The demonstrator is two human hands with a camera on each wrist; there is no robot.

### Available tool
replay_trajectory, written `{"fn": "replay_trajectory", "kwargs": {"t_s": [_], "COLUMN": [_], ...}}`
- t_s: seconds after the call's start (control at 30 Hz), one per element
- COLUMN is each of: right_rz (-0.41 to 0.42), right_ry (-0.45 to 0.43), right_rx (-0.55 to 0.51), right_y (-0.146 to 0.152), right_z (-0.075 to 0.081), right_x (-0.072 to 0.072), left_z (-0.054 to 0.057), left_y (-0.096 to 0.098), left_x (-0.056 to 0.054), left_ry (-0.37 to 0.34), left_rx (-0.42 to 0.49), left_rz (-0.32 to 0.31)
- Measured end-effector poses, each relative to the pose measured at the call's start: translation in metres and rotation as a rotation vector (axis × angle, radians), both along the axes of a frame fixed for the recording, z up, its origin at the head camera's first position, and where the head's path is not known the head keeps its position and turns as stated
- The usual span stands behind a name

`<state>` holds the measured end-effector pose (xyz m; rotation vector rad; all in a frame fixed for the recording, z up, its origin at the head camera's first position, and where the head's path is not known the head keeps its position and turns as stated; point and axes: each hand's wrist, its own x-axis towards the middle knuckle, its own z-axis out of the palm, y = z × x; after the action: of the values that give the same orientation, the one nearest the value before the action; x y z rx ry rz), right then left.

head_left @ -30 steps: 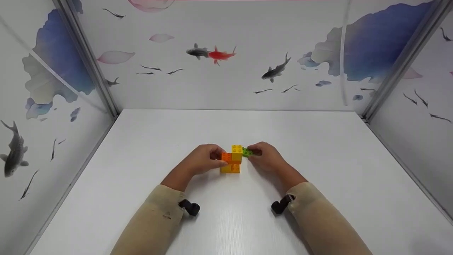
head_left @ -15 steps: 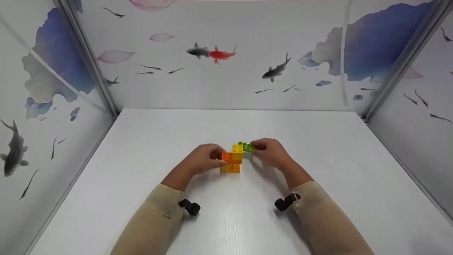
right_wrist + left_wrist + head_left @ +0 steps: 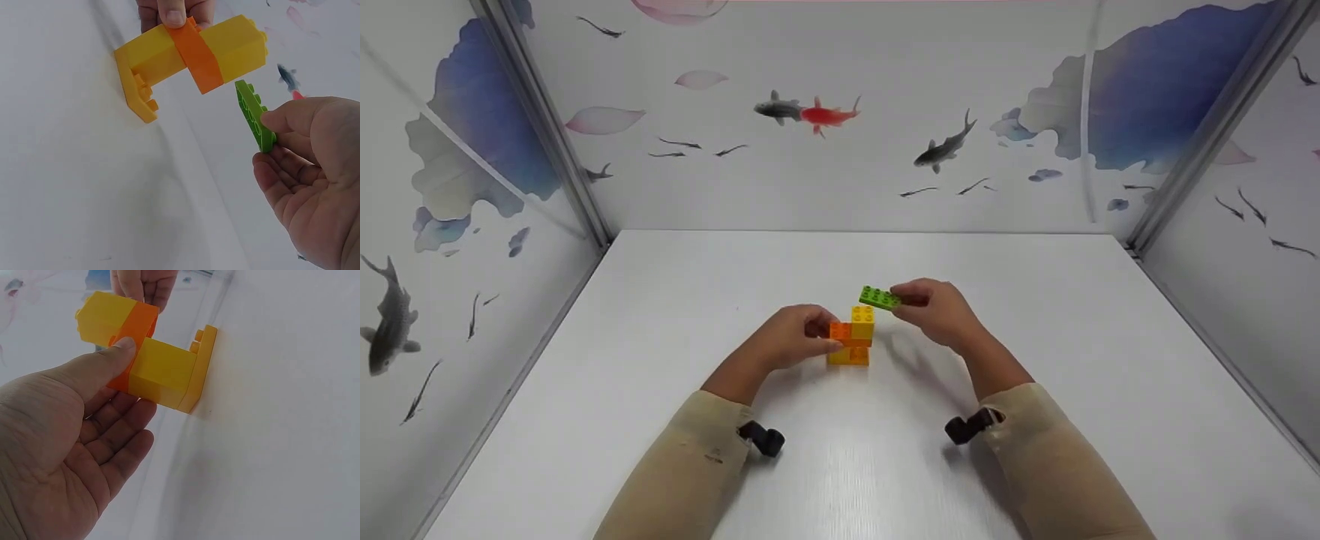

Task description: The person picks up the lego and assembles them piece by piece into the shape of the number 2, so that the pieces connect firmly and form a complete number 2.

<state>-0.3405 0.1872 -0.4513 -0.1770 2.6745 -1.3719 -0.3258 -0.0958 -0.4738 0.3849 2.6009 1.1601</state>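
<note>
A small stack of building bricks stands on the white table. At its bottom is a flat yellow-orange plate with studs. On that plate sits a yellow brick, then an orange plate, then another yellow brick on top at the right side. My left hand grips the stack at the orange plate, thumb in front. A flat green plate with studs is pinched in my right hand. In the right wrist view it is tilted and apart from the top yellow brick.
White panels printed with fish and blue leaf shapes enclose the table at the back and sides. Metal posts stand at the back corners. Black wrist cameras jut from the sleeves just above the tabletop.
My right hand has carried the green plate from beside the top yellow brick upward and away, to above and behind it. The left hand and the stack have stayed in place.
</note>
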Motion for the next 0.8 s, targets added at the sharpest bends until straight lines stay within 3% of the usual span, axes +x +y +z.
{"fn": "replay_trajectory", "kwargs": {"t_s": [0.33, 0.8], "right_rz": [0.037, 0.162], "right_ry": [0.047, 0.145], "right_rx": [-0.011, -0.020], "right_y": [-0.008, -0.020], "right_z": [0.019, 0.029], "right_x": [0.013, 0.030], "left_z": [-0.001, 0.002], "left_y": [-0.001, -0.001], "left_x": [-0.001, 0.000], "left_ry": [-0.006, 0.012], "left_rx": [-0.009, -0.012], "left_rz": [0.007, -0.015]}}
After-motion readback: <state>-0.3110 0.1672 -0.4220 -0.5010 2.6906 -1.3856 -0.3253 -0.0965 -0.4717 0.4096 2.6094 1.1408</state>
